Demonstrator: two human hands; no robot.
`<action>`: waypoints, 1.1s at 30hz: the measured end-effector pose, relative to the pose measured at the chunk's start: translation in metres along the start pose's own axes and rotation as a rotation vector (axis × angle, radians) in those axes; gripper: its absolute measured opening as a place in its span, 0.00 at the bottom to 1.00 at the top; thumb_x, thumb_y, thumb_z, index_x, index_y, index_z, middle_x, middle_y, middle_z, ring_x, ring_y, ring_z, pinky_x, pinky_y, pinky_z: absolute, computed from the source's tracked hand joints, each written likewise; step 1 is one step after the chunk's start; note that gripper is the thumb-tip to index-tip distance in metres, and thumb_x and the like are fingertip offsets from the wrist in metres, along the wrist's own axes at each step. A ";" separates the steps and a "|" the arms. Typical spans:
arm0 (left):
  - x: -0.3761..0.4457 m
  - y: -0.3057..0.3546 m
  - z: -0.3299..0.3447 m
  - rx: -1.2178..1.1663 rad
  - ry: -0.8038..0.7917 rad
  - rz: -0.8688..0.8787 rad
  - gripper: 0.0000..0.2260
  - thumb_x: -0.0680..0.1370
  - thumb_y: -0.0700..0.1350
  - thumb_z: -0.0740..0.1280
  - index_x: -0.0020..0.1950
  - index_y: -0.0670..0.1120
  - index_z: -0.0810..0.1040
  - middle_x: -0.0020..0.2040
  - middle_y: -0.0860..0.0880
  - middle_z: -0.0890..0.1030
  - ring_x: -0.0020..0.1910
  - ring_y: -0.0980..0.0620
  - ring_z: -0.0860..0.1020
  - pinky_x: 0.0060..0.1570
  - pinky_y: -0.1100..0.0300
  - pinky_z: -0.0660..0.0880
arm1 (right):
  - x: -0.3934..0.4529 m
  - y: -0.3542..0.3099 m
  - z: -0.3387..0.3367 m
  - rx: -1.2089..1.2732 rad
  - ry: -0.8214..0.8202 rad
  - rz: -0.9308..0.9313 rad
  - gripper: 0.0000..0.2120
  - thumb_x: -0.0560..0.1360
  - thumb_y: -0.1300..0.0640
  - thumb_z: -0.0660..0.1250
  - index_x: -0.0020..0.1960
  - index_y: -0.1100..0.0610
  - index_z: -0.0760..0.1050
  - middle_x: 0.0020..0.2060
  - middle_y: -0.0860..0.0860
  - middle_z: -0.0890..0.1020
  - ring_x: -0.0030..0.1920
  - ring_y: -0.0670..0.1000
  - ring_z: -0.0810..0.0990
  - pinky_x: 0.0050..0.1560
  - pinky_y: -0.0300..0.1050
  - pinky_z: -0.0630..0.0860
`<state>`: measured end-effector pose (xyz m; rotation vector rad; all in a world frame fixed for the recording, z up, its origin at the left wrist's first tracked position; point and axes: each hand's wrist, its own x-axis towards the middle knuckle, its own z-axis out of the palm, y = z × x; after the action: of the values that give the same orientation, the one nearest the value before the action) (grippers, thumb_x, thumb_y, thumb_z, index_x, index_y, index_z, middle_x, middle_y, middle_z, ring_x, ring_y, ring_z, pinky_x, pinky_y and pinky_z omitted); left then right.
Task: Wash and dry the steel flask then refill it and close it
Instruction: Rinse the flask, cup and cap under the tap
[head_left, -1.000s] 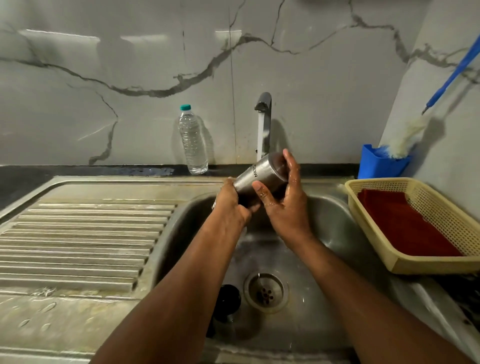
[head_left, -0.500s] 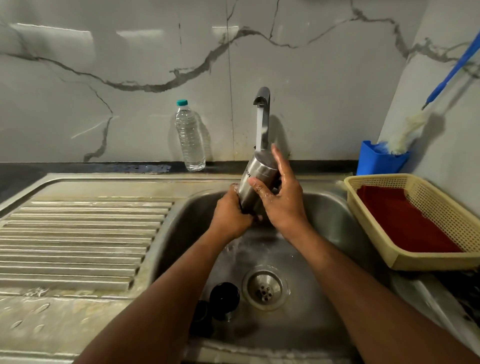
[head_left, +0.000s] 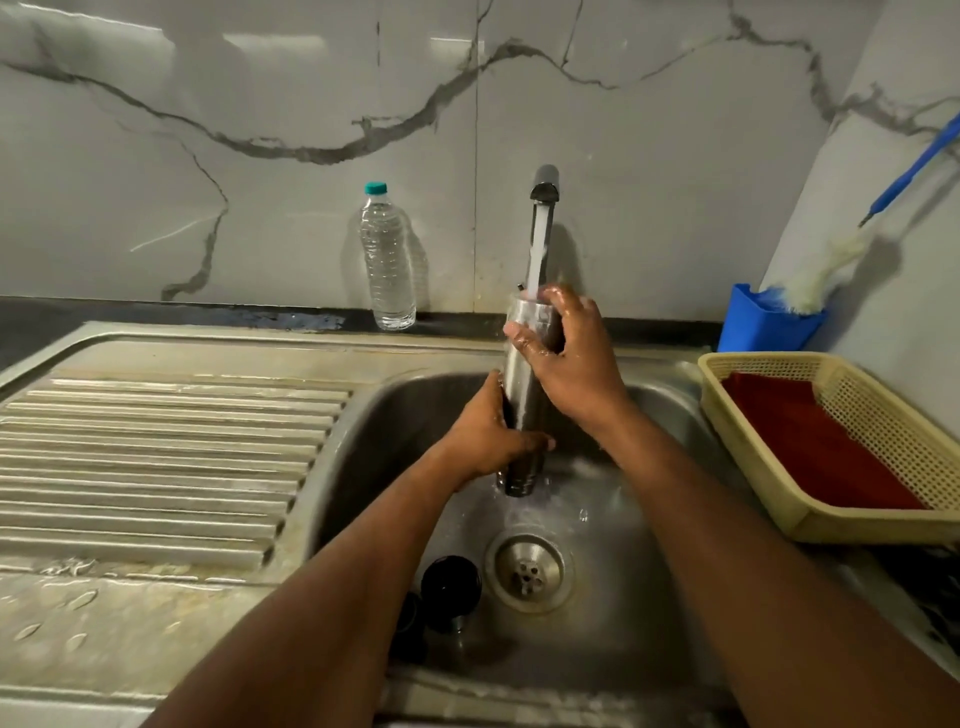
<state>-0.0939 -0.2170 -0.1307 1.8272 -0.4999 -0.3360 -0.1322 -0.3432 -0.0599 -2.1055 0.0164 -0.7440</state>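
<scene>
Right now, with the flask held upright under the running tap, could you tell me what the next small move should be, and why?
Probably tip the flask over the sink to pour the rinse water out. The tap stream lands at its open top, water already runs down off its base, and both the left hand and the right hand grip it, so a tilt looks easy.

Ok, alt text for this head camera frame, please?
Two bare hands hold a steel flask upright under a running tap over a steel sink: right hand near its top, left hand lower. A black cap lies by the drain.
</scene>
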 end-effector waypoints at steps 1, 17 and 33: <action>0.000 0.000 -0.001 -0.007 0.021 0.000 0.39 0.67 0.40 0.83 0.73 0.52 0.68 0.63 0.48 0.81 0.63 0.47 0.81 0.64 0.43 0.81 | 0.004 0.000 0.000 -0.072 -0.003 -0.056 0.21 0.78 0.47 0.73 0.69 0.46 0.74 0.62 0.49 0.72 0.60 0.47 0.74 0.63 0.46 0.79; 0.002 0.009 -0.001 -0.020 0.180 0.017 0.31 0.73 0.40 0.80 0.69 0.49 0.68 0.60 0.51 0.79 0.55 0.52 0.80 0.57 0.54 0.81 | 0.045 -0.026 0.009 -0.513 0.075 -0.347 0.18 0.85 0.46 0.61 0.54 0.57 0.84 0.46 0.54 0.86 0.46 0.53 0.84 0.53 0.52 0.82; 0.007 0.013 -0.019 -0.728 0.254 -0.098 0.31 0.75 0.44 0.78 0.73 0.47 0.68 0.64 0.41 0.81 0.59 0.42 0.84 0.58 0.44 0.83 | -0.023 0.033 -0.001 0.232 -0.316 0.409 0.24 0.75 0.67 0.68 0.69 0.54 0.76 0.60 0.54 0.83 0.55 0.53 0.84 0.49 0.47 0.83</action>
<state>-0.0812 -0.2077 -0.1126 1.1607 -0.0816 -0.2953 -0.1431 -0.3579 -0.0962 -1.8905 0.1744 -0.1582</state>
